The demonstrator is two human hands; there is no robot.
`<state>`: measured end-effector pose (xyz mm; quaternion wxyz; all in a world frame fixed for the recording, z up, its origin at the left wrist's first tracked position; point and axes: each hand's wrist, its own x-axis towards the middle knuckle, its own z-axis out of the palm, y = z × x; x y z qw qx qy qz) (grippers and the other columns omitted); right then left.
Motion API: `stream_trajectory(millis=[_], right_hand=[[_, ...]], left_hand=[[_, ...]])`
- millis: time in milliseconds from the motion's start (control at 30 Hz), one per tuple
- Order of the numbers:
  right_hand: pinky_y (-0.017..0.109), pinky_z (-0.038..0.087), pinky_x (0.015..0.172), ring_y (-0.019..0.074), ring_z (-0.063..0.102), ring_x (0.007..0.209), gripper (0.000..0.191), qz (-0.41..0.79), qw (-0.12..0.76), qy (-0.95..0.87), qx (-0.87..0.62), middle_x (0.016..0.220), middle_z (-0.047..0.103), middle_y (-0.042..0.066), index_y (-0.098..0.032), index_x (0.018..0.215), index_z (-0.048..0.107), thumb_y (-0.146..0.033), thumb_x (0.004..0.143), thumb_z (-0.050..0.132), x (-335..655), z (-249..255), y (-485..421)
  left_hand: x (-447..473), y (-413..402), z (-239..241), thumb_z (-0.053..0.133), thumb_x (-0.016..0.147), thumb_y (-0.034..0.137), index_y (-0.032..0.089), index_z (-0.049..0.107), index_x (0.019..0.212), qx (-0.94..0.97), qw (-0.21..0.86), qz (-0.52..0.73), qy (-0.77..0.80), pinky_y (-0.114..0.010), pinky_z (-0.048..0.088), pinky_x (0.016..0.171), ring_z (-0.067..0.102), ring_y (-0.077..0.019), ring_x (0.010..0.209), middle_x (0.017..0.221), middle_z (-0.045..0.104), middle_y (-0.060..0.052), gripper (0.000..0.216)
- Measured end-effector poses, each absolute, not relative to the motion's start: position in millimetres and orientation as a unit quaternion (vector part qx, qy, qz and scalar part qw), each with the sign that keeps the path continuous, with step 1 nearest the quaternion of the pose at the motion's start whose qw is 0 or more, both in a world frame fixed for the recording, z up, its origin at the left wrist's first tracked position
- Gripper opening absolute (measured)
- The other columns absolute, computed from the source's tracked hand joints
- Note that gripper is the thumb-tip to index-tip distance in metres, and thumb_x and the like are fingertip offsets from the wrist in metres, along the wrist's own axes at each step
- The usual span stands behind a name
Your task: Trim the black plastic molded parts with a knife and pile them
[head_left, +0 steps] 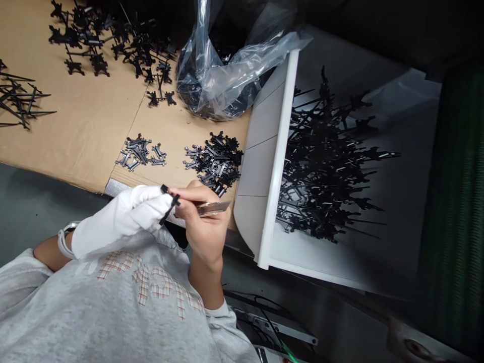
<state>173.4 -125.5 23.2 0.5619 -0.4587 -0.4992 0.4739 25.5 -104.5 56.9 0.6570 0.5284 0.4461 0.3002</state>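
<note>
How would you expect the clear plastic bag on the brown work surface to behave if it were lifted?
The clear plastic bag would probably be floppy, since its thin film is creased and folded. Its bottom would likely sag, as dark contents fill the lower part. One flap reaches the white bin's rim, so it might catch there.

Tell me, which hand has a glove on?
The left hand: it wears a white glove and holds a black part. The right hand is bare, gripping a blade-like tool.
</note>
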Motion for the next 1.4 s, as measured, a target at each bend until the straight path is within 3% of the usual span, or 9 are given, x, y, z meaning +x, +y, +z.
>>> stream_trajectory(millis=[100,267,367,567,767,967,1067,1200,1400], right_hand=[[0.026,0.043,0.047,0.0110,0.047,0.052,0.024,0.517,0.565,-0.474,-0.435,0.069,0.058,-0.002,-0.026,0.096,0.074,-0.049,0.094,0.066,176.7,19.6,-126.3],[0.026,0.046,0.046,0.0111,0.052,0.049,0.027,0.570,0.495,-0.450,-0.477,0.068,0.060,-0.003,-0.024,0.093,0.068,-0.051,0.088,0.070,185.2,11.2,-122.9],[0.031,0.052,0.062,0.0161,0.062,0.065,0.020,0.478,0.473,-0.467,-0.574,0.077,0.067,0.002,-0.023,0.089,0.067,-0.043,0.089,0.067,202.9,0.7,-110.9],[0.039,0.049,0.078,0.0243,0.062,0.078,0.014,0.215,0.360,-0.513,-0.749,0.084,0.070,0.007,-0.022,0.088,0.063,-0.031,0.089,0.053,239.8,-21.5,-81.7],[0.048,0.047,0.088,0.0290,0.060,0.089,0.016,0.143,0.321,-0.528,-0.773,0.097,0.066,0.014,-0.019,0.098,0.066,-0.022,0.088,0.054,236.8,-21.7,-78.6],[0.041,0.049,0.085,0.0267,0.063,0.095,0.017,0.186,0.370,-0.529,-0.741,0.101,0.067,0.012,-0.021,0.099,0.068,-0.033,0.096,0.057,224.3,4.5,-101.0],[0.039,0.050,0.086,0.0236,0.064,0.097,0.031,0.281,0.401,-0.574,-0.657,0.104,0.068,0.009,-0.022,0.109,0.069,-0.045,0.102,0.051,213.6,17.3,-114.6],[0.032,0.052,0.074,0.0167,0.063,0.080,0.030,0.438,0.442,-0.583,-0.522,0.090,0.065,0.002,-0.024,0.121,0.066,-0.044,0.101,0.056,189.1,21.3,-123.3],[0.024,0.047,0.055,0.0104,0.058,0.060,0.005,0.514,0.550,-0.462,-0.469,0.077,0.067,-0.003,-0.023,0.093,0.070,-0.025,0.089,0.072,164.6,18.2,-119.5]], left_hand=[[26.9,-102.4,59.7,0.051,0.088,0.030,0.021,0.048,0.062,0.572,0.627,0.300,0.436,-0.026,0.044,0.057,0.047,-0.0125,0.056,0.060,0.051,0.002,0.028],[27.2,-101.9,35.4,0.048,0.097,0.036,0.020,0.058,0.073,0.621,0.599,0.244,0.444,-0.028,0.042,0.063,0.053,-0.0149,0.062,0.068,0.059,0.000,0.030],[15.6,-96.6,19.2,0.048,0.101,0.043,0.021,0.066,0.084,0.658,0.544,0.201,0.480,-0.029,0.044,0.073,0.059,-0.0171,0.071,0.079,0.066,-0.001,0.033],[-23.8,-78.0,2.4,0.047,0.101,0.050,0.015,0.069,0.120,0.711,0.206,0.098,0.665,-0.038,0.042,0.093,0.060,-0.0269,0.101,0.097,0.063,-0.008,0.046],[-23.7,-67.4,1.8,0.054,0.099,0.042,0.017,0.075,0.112,0.732,0.117,-0.046,0.669,-0.042,0.043,0.076,0.063,-0.0354,0.091,0.094,0.067,-0.016,0.035],[-25.8,-53.3,9.9,0.060,0.091,0.033,0.019,0.068,0.079,0.749,0.155,-0.056,0.641,-0.042,0.044,0.076,0.063,-0.0341,0.082,0.083,0.066,-0.013,0.020],[-25.6,-57.0,17.2,0.053,0.093,0.037,0.020,0.064,0.080,0.734,0.275,0.104,0.612,-0.038,0.044,0.079,0.062,-0.0274,0.084,0.085,0.067,-0.009,0.024],[-9.5,-74.1,31.2,0.050,0.093,0.040,0.020,0.053,0.075,0.630,0.462,0.289,0.553,-0.028,0.045,0.068,0.052,-0.0152,0.065,0.072,0.058,-0.001,0.027],[13.5,-95.5,40.6,0.062,0.089,0.040,0.019,0.060,0.081,0.578,0.497,0.372,0.529,-0.024,0.052,0.071,0.062,-0.0149,0.073,0.078,0.066,-0.002,0.022]])
